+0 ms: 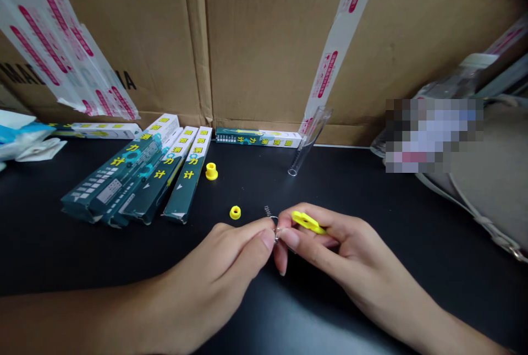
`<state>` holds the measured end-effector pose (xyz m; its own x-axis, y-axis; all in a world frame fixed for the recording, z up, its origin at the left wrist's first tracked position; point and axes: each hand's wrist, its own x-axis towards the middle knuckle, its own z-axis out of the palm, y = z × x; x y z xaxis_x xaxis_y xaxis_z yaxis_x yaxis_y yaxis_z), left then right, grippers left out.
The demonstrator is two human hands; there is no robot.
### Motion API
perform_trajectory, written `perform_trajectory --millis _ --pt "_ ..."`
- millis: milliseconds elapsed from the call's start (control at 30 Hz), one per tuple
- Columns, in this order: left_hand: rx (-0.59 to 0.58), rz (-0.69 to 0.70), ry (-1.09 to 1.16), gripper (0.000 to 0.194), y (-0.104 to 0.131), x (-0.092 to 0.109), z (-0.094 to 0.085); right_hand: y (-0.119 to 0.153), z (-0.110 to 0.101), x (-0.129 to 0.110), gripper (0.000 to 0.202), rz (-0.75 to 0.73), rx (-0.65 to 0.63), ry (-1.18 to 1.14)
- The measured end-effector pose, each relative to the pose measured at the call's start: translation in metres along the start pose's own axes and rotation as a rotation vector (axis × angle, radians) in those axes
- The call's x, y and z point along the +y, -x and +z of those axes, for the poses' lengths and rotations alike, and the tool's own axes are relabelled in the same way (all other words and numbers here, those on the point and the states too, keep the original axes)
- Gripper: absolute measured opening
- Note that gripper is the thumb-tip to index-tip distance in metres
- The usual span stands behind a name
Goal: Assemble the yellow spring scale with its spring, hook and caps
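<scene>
My left hand [235,258] pinches a small metal spring [267,211], whose coiled end sticks up past the fingertips. Fingertips of my right hand [330,239] meet it there, pinching thin wire at the same spot. A flat yellow plastic piece [307,222] with a slot lies across the fingers of my right hand. Beyond my hands, a yellow ring-like cap [235,212] and a taller flanged yellow cap [212,171] rest on the black table. A clear plastic tube [307,143] leans at the back right of them. The wire's exact join is hidden by my fingers.
Several green and white boxes [187,179] lie at the left, and another box [259,137] lies along the large cardboard carton [264,41]. On the right are a plastic bottle [449,88] and a grey bag [490,179]. Blue-white packaging [25,137] sits far left.
</scene>
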<state>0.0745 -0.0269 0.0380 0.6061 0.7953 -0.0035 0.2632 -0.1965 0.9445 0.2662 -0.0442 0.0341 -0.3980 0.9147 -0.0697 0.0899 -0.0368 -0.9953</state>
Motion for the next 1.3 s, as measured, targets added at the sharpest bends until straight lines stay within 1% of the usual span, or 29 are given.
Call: perform_trajectory --millis 100,200,267,333,367,433,500,533,600,667,800,867,1000,1133,1300 --pt "-0.041 -0.032 0.049 0.04 0.001 -0.004 -0.001 0.0 -0.003 -0.003 0.027 0.023 -0.033 0.021" --pt "-0.026 -0.044 0.109 0.042 0.001 -0.01 0.0 0.0 -0.006 -0.005 0.031 0.08 -0.032 0.051" --pt "-0.03 -0.076 0.139 0.046 0.001 -0.011 -0.001 0.0 -0.008 -0.007 0.033 0.109 -0.049 0.039" --pt "-0.075 -0.123 0.152 0.047 0.001 -0.009 -0.002 0.0 -0.01 -0.008 0.034 0.127 -0.076 0.018" --pt "-0.101 -0.125 0.142 0.046 0.0 -0.006 -0.004 0.0 -0.011 -0.008 0.034 0.134 -0.091 0.008" --pt "-0.151 -0.068 0.08 0.041 0.0 -0.001 -0.006 -0.001 -0.013 -0.007 0.034 0.133 -0.119 -0.021" --pt "-0.157 0.005 -0.012 0.033 0.001 0.002 -0.007 -0.002 -0.015 -0.006 0.033 0.127 -0.152 -0.068" --pt "-0.151 0.025 -0.05 0.029 0.002 0.003 -0.006 -0.002 -0.015 -0.005 0.033 0.136 -0.165 -0.081" --pt "-0.109 0.024 -0.09 0.021 0.005 0.0 -0.004 -0.001 -0.016 -0.004 0.033 0.147 -0.168 -0.083" --pt "-0.046 0.023 -0.068 0.017 0.006 -0.006 -0.002 -0.001 -0.016 -0.004 0.034 0.143 -0.144 -0.069" --pt "0.014 0.007 0.096 0.014 0.001 -0.014 0.0 0.002 -0.017 -0.006 0.031 0.105 -0.094 -0.025" --pt "0.04 -0.025 0.184 0.012 -0.002 -0.015 -0.001 0.002 -0.017 -0.007 0.03 0.099 -0.084 0.005" --pt "0.084 -0.097 0.345 0.011 -0.006 -0.012 -0.001 0.002 -0.016 -0.01 0.036 0.087 -0.04 0.052" --pt "0.107 -0.175 0.466 0.015 -0.005 -0.012 0.001 0.004 -0.014 -0.01 0.036 0.07 0.01 0.112" --pt "0.142 -0.142 0.533 0.013 -0.004 -0.01 0.003 0.008 -0.009 -0.009 0.033 0.044 0.065 0.209"
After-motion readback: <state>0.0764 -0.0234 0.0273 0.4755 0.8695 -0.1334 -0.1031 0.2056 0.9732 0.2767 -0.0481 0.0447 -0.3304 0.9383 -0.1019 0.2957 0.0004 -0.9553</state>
